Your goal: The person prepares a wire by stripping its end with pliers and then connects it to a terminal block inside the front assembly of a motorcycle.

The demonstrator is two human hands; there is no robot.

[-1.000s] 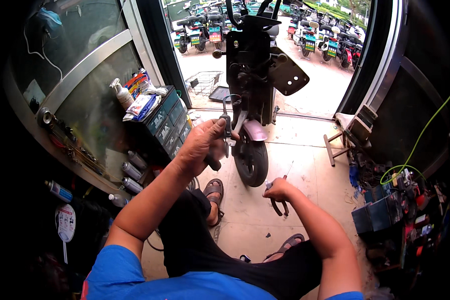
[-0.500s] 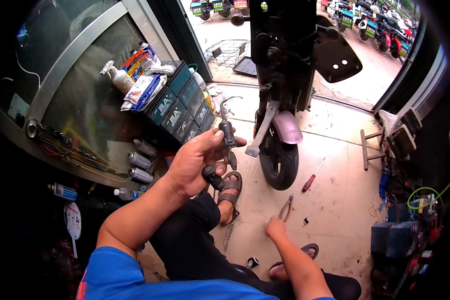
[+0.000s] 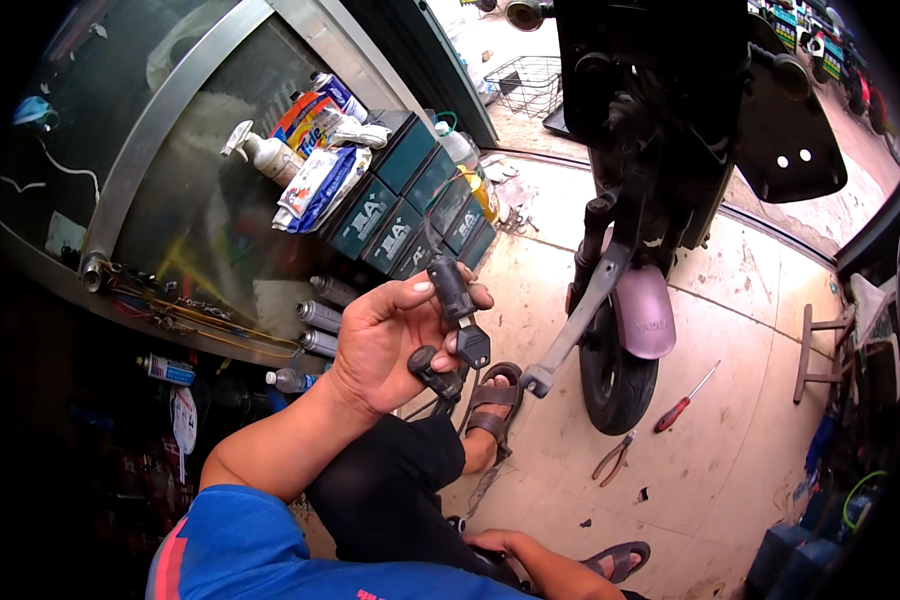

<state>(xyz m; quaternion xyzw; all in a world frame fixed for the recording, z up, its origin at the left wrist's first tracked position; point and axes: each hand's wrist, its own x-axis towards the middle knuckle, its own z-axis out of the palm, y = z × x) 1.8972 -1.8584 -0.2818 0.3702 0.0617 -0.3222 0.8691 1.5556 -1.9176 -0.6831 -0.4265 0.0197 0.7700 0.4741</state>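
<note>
Raised over my left knee, my left hand (image 3: 385,345) is closed on a black ignition lock (image 3: 450,288), pinched between thumb and fingers. A black-headed key (image 3: 473,346) sticks out of the lock's lower end, and a thin wire rises from its top. Below it, a second black cylindrical part (image 3: 434,372) hangs against the same hand's lower fingers. My right hand (image 3: 500,543) is low between my legs, beside a small black-and-white end of something (image 3: 457,523). Its fingers are mostly hidden, so any grip is unclear.
A two-wheeler's black front wheel (image 3: 618,385) with a pink mudguard (image 3: 646,315) stands ahead, a grey metal bar (image 3: 580,320) slanting beside it. Pliers (image 3: 613,460) and a red-handled screwdriver (image 3: 682,405) lie on the floor. Stacked dark boxes (image 3: 375,215) stand left, a wooden stool (image 3: 810,355) right.
My right hand has drawn back from beside the pliers to between my legs. The left hand has turned the lock, so the key's head shows more fully. The view has shifted left.
</note>
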